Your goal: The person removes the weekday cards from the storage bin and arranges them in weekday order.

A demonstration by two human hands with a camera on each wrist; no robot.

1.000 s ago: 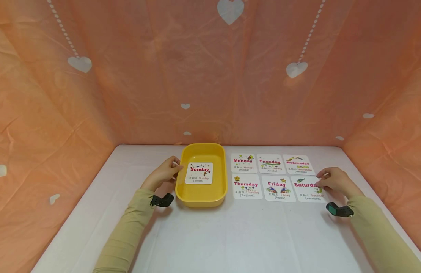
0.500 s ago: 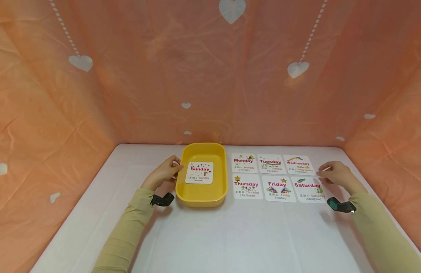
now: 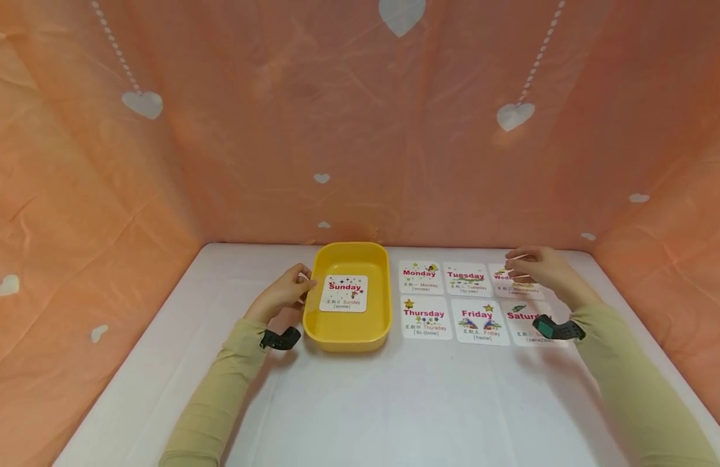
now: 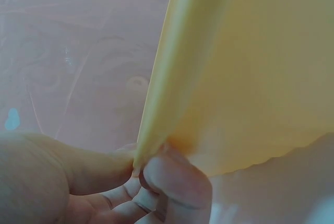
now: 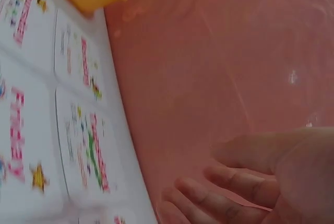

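Note:
My left hand pinches the left rim of a yellow plastic tray; in the left wrist view the tray wall runs down between thumb and finger. A white "Sunday" card lies inside the tray. My right hand, holding nothing, hovers over the "Wednesday" card and hides part of it. Its fingers are relaxed and apart in the right wrist view. Below it is the "Saturday" card, partly covered by the wristband.
Right of the tray, "Monday", "Tuesday", "Thursday" and "Friday" cards lie face up in two rows with the others. A white cloth covers the table. Orange curtain walls with hearts enclose the back and sides.
My right hand has left the edge of the "Saturday" card, lifted, and moved up and left over the "Wednesday" card. My left hand keeps its place on the tray rim.

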